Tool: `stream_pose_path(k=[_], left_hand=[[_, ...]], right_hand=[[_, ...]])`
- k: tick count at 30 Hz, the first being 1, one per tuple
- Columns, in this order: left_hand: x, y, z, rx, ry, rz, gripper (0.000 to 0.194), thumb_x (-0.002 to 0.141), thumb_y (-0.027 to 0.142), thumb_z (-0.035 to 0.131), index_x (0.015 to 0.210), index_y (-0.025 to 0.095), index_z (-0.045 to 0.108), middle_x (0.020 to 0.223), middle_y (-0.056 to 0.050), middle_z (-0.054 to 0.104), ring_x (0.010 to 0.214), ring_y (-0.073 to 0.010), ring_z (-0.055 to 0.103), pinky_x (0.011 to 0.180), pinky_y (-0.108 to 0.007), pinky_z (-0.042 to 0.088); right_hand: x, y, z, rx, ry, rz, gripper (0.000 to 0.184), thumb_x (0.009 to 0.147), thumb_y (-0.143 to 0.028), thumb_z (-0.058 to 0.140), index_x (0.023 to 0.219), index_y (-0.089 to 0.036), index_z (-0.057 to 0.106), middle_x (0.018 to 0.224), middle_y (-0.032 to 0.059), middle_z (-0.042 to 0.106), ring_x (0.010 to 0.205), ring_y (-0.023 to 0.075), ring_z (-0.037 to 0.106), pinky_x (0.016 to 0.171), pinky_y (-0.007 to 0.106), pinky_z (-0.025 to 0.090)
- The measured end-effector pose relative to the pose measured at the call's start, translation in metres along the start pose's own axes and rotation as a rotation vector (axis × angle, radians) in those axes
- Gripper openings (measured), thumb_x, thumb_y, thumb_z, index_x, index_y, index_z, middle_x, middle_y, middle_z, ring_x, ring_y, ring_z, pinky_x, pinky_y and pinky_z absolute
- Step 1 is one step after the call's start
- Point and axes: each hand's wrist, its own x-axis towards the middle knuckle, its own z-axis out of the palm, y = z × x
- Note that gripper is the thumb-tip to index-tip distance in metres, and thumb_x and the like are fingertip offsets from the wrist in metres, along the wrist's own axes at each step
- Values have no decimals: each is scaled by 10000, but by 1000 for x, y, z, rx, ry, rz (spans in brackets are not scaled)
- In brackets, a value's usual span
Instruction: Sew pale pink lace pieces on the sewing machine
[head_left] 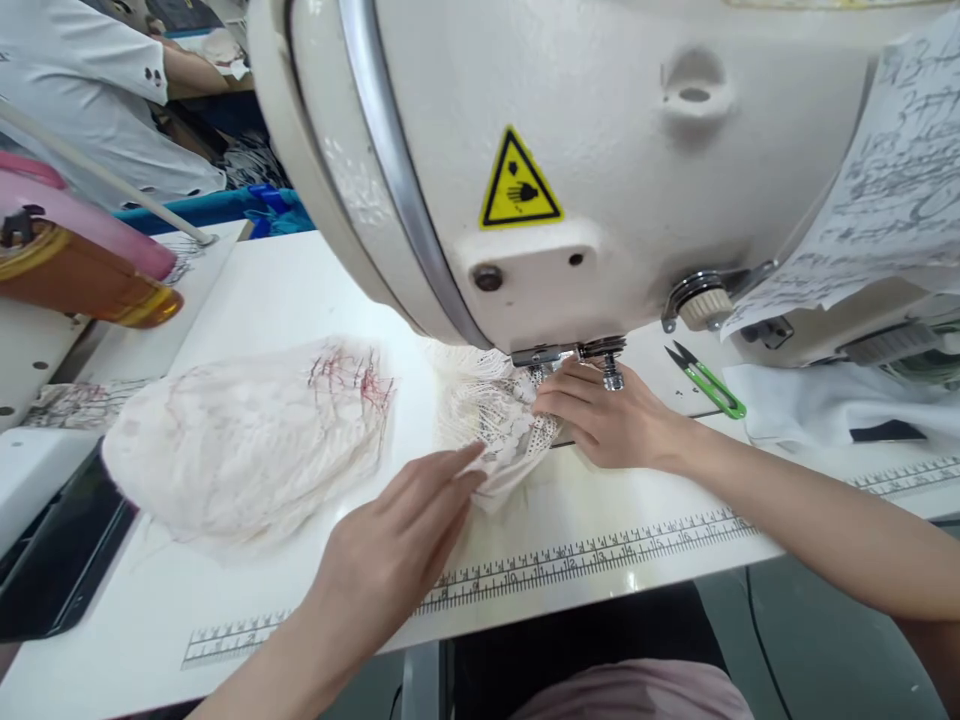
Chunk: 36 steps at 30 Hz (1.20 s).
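Observation:
A piece of white lace fabric (499,425) lies bunched under the head of a sewing machine (600,200). My left hand (409,525) holds the near left edge of this lace between its fingers; the thumb is mostly hidden. On the other side, close by the needle area, my right hand (611,415) grips the lace with its fingers bent and close together. The machine head partly covers those fingertips. Left of my left hand rests a heap of pale sheer fabric (255,445) with loose red threads on it.
Green thread snips (709,382) and white cloth (795,400) lie to the right. A ruler strip (570,560) runs along the table's front edge. At left are a dark phone-like device (64,545), an amber bottle (90,280) and a pink container (82,215). A co-worker's white sleeve (112,60) shows behind.

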Motion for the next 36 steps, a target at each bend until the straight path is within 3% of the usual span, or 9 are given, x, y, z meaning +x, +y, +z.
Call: stream_pose_path(k=[3, 7, 10, 13, 18, 22, 25, 28, 36], left_hand=[[14, -2, -14, -47, 5, -153, 232, 972, 199, 375, 1119, 167, 551, 979, -56, 705, 690, -143, 660, 454, -232, 425], [45, -17, -11, 30, -70, 19, 214, 948, 323, 448, 1033, 161, 559, 763, -36, 670, 632, -190, 621, 522, -295, 423], [62, -25, 10, 117, -129, 149, 242, 881, 122, 432, 1078, 159, 567, 778, -34, 681, 667, -191, 621, 613, -328, 425], [67, -26, 31, 194, -57, 192, 352, 793, -12, 385, 956, 198, 615, 628, 28, 633, 568, -144, 572, 629, -325, 388], [62, -24, 42, 210, 106, 201, 371, 787, -40, 382, 906, 210, 628, 548, 68, 560, 506, -113, 500, 645, -323, 373], [60, -23, 41, 208, 148, 181, 287, 840, 7, 439, 897, 219, 625, 652, 44, 636, 579, -129, 561, 646, -330, 381], [59, -22, 44, 132, 152, 152, 220, 868, 64, 491, 970, 204, 627, 1006, -30, 719, 831, -190, 656, 764, -377, 429], [56, -23, 50, 47, 74, 148, 312, 884, 79, 455, 1160, 146, 582, 1239, -95, 640, 1065, -232, 632, 934, -420, 423], [54, -26, 57, 91, 1, 172, 391, 889, 78, 396, 1244, 99, 558, 1301, -119, 588, 1162, -253, 593, 1006, -437, 425]], right_hand=[[-1, 2, 2, 89, -6, -33, 300, 760, -128, 477, 1028, -171, 607, 1022, 20, 676, 934, 183, 577, 821, 358, 385], [0, 5, 7, 79, 130, -87, 180, 876, -97, 496, 905, -204, 638, 917, -43, 715, 884, 129, 606, 780, 315, 396], [0, 6, 8, 62, 127, -77, 196, 879, -65, 508, 863, -206, 644, 829, -65, 716, 865, 111, 624, 737, 293, 406], [-1, 5, 7, 46, 85, -36, 206, 902, -102, 494, 853, -220, 656, 823, -53, 705, 792, 110, 621, 715, 294, 414], [-2, 1, 6, -27, -1, 149, 291, 884, -195, 525, 1153, -257, 614, 994, -3, 693, 837, 166, 621, 701, 313, 429], [0, 1, 6, -88, 15, 35, 253, 858, -77, 502, 940, -258, 659, 952, -47, 704, 797, 123, 622, 664, 281, 418], [2, 1, 4, -115, 99, -11, 253, 826, -20, 514, 847, -235, 648, 857, -71, 708, 798, 103, 628, 634, 265, 420], [4, 1, 1, -115, 117, -31, 218, 826, -40, 532, 836, -222, 650, 816, -66, 705, 773, 103, 628, 619, 261, 434], [1, 2, 4, -34, 22, 15, 238, 867, -91, 510, 860, -257, 681, 887, -27, 695, 838, 130, 617, 680, 268, 459]])
